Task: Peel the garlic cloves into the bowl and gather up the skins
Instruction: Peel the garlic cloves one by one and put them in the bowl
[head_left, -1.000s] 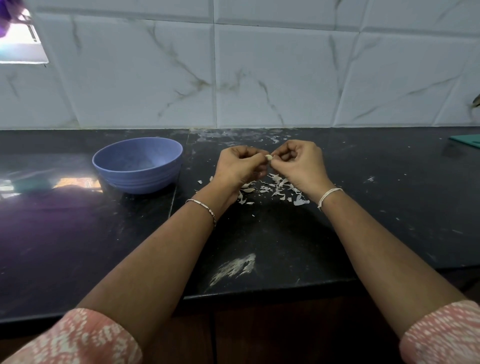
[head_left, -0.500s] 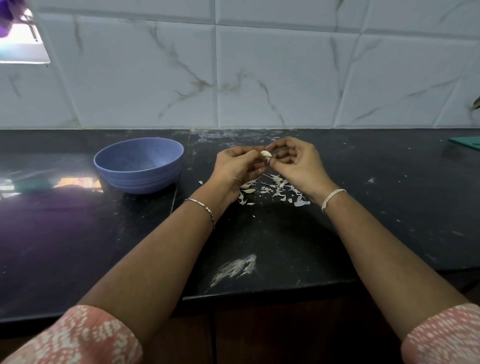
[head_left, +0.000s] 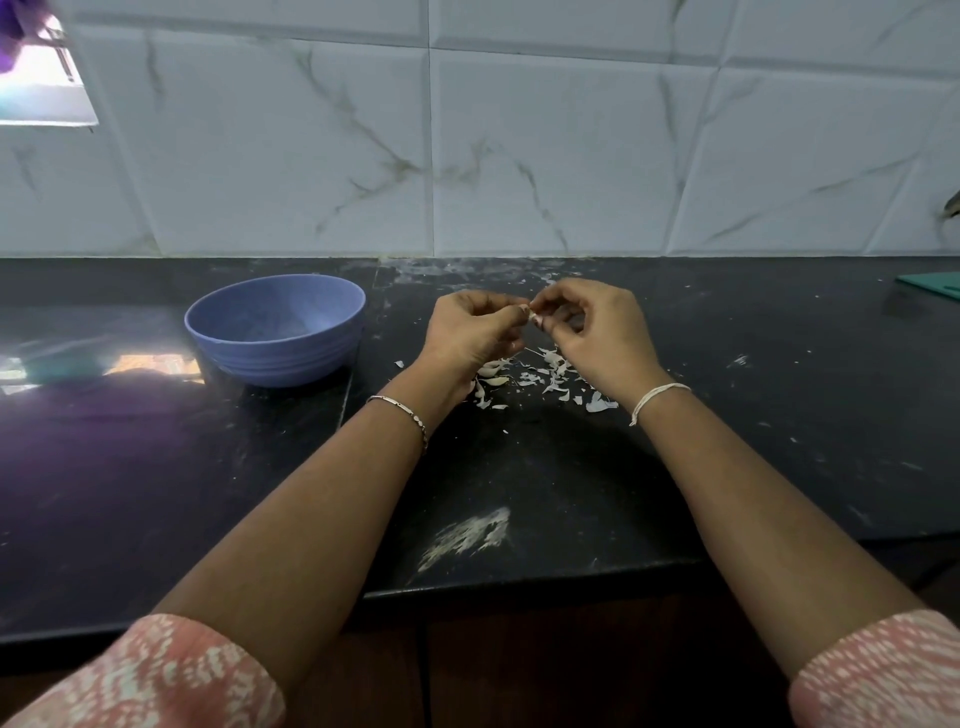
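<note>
A small pale garlic clove (head_left: 534, 317) is pinched between the fingertips of both hands, held above the black counter. My left hand (head_left: 475, 332) grips it from the left and my right hand (head_left: 597, 332) from the right, fingers curled. Beneath the hands lies a scatter of white garlic skins (head_left: 540, 382) with a few cloves among them. The blue bowl (head_left: 275, 330) stands upright to the left of my left hand; its contents cannot be made out.
The black counter (head_left: 519, 467) runs to a white tiled wall behind. A pale smear (head_left: 467, 535) marks the counter near its front edge. A teal board (head_left: 935, 285) shows at the far right. Bright reflections lie on the counter's left.
Both hands have shifted the clove slightly between their fingertips; less of it shows now than half a second ago. The bowl and skins have not moved.
</note>
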